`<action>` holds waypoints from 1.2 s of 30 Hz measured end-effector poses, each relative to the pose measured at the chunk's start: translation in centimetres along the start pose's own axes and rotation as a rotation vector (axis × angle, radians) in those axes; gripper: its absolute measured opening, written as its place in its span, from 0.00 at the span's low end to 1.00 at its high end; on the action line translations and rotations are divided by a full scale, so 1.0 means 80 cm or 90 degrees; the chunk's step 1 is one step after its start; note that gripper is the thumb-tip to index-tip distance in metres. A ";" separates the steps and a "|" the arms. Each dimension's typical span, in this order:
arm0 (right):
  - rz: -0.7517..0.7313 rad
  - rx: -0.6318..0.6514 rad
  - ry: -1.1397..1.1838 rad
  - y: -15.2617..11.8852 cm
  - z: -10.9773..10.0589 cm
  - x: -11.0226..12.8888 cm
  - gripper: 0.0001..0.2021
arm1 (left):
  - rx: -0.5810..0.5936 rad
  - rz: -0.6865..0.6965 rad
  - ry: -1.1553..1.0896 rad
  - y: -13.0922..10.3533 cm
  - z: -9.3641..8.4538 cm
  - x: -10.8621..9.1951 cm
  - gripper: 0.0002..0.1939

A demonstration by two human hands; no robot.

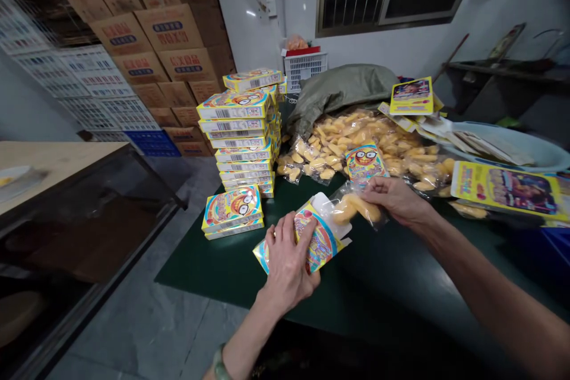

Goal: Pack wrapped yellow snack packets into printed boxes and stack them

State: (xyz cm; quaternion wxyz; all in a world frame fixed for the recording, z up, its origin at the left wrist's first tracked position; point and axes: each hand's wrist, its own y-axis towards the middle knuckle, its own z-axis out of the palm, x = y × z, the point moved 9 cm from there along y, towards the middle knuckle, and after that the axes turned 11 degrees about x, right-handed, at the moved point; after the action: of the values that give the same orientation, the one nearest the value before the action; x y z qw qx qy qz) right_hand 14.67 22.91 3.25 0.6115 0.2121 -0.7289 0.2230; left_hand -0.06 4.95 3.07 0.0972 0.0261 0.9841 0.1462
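My left hand [289,255] grips a small yellow printed box [321,244], tilted over the green table, its flap end open toward the right. In my right hand [392,197] a clear packet of orange-yellow pieces [356,209] is pinched by its edge. The packet's left end lies at the box's open mouth; how far inside it reaches I cannot tell. Behind my right fingers stands a yellow card or box with a cartoon face [366,161]. Beyond it spreads a heap of similar packets [378,133], spilling from a grey-green sack [347,86].
Yellow boxes form a tall stack [243,142], with a short pile [234,211] before it. At right, flattened printed cartons [512,190] lie by a pale blue basin [547,142]. Brown cartons [178,27] tower at the back left, and a wooden-topped table [57,160] stands left.
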 end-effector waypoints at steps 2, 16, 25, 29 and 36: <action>-0.040 -0.065 -0.044 -0.008 -0.009 0.009 0.16 | -0.019 -0.005 0.017 -0.004 -0.003 -0.003 0.43; -0.292 -0.080 -0.342 -0.067 0.050 0.090 0.08 | -0.142 0.053 -0.048 -0.015 0.001 -0.030 0.42; -0.361 0.009 -0.687 -0.086 0.113 0.106 0.10 | -0.280 0.036 -0.122 -0.031 -0.023 -0.031 0.39; -0.290 0.221 -0.546 -0.083 0.161 0.090 0.13 | -0.311 0.008 -0.135 -0.044 -0.022 -0.022 0.39; -0.412 0.179 -0.395 -0.093 0.159 0.127 0.15 | -0.350 -0.085 -0.153 -0.083 -0.032 0.039 0.41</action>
State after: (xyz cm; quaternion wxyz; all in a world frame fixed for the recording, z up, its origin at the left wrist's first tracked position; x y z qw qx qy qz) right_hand 7.23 9.07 11.85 0.3679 0.5662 -0.7364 0.0432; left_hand -3.76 -1.85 3.00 0.2258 -0.0485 0.8887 0.3961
